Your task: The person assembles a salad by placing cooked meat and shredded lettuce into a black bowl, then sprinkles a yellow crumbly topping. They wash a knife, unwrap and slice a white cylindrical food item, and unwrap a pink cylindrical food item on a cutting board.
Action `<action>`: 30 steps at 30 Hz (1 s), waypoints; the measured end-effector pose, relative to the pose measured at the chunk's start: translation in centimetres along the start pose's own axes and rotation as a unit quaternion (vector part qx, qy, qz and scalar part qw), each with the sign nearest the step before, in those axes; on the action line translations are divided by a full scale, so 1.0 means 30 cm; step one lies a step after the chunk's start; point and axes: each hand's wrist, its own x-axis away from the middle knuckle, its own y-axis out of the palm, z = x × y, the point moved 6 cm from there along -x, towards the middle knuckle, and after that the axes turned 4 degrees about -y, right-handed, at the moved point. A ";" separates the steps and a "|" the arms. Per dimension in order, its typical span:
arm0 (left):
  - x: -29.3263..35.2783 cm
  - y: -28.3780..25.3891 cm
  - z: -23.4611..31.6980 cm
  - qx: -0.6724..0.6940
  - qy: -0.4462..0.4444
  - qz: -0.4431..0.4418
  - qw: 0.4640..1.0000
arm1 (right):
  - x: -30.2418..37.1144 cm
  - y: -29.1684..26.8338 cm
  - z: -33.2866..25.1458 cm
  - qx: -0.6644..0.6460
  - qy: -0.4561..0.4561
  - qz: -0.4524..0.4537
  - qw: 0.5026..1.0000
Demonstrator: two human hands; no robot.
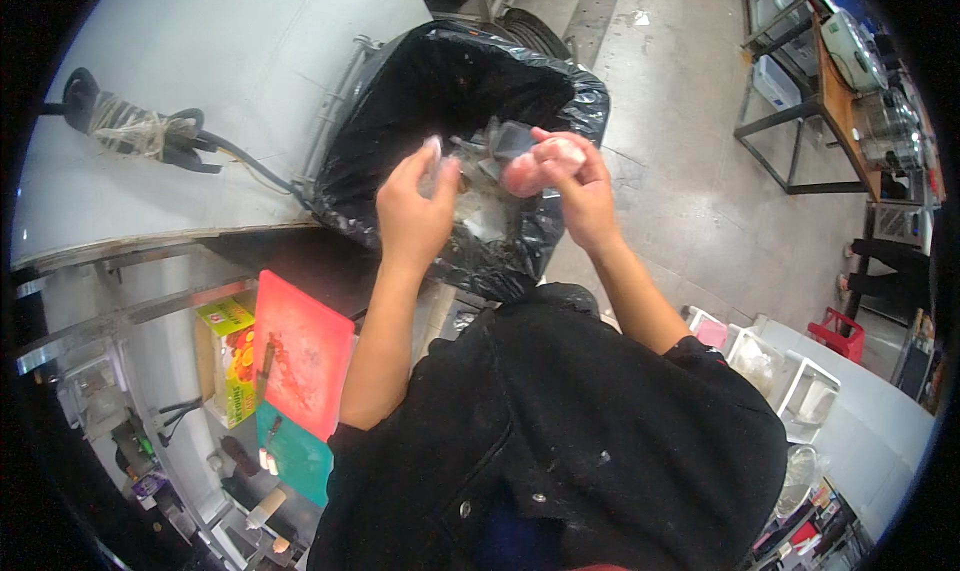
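Note:
Both of my hands are over a large bin lined with a black bag [350, 156]. My right hand [583, 193] is closed around a pink and whitish lump [530, 174] that looks like raw meat. Beside its fingers is a piece of clear plastic [512, 141], blurred; I cannot tell whether the hand holds it too. To the left, my left hand [415, 206] is curled, thumb toward fingers, with something pale and see-through partly showing between them. Below the hands, crumpled clear plastic [483, 216] lies inside the bin.
To the left are a red cutting board [310, 346] with a knife, a green board [300, 461] and a cardboard box [228, 361]. A taped black cable [140, 131] lies on the white surface. At right stands a metal-framed table [835, 121]; white trays [805, 396] are behind.

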 end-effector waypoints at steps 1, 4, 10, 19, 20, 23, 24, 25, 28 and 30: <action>0.028 -0.004 0.047 -0.144 0.095 0.021 0.985 | 0.006 0.027 -0.031 0.045 -0.024 -0.042 0.998; 0.077 -0.037 0.016 0.025 -0.032 -0.035 0.999 | 0.024 0.116 -0.114 0.236 -0.192 -0.081 0.949; 0.225 -0.062 -0.077 0.438 -0.126 -0.128 0.881 | 0.088 0.282 0.002 0.018 -0.017 -0.152 0.988; 0.631 -0.361 -0.320 0.428 -0.203 0.066 0.878 | 0.263 0.622 0.255 0.013 0.191 -0.354 0.915; 0.682 -0.409 -0.348 0.429 -0.196 0.095 0.876 | 0.295 0.676 0.290 0.024 0.231 -0.388 0.892; 0.871 -0.581 -0.428 0.289 -0.196 0.166 0.922 | 0.438 0.837 0.410 0.143 0.288 -0.492 0.809; 0.928 -0.613 -0.448 0.275 -0.205 0.187 0.921 | 0.490 0.893 0.438 0.149 0.282 -0.532 0.784; 0.982 -0.640 -0.468 0.267 -0.214 0.208 0.916 | 0.533 0.936 0.464 0.177 0.271 -0.552 0.768; 1.136 -0.725 -0.549 0.292 -0.217 0.257 0.895 | 0.672 1.071 0.539 0.189 0.255 -0.592 0.741; 1.249 -0.788 -0.617 0.360 -0.215 0.286 0.862 | 0.780 1.161 0.581 0.163 0.254 -0.613 0.730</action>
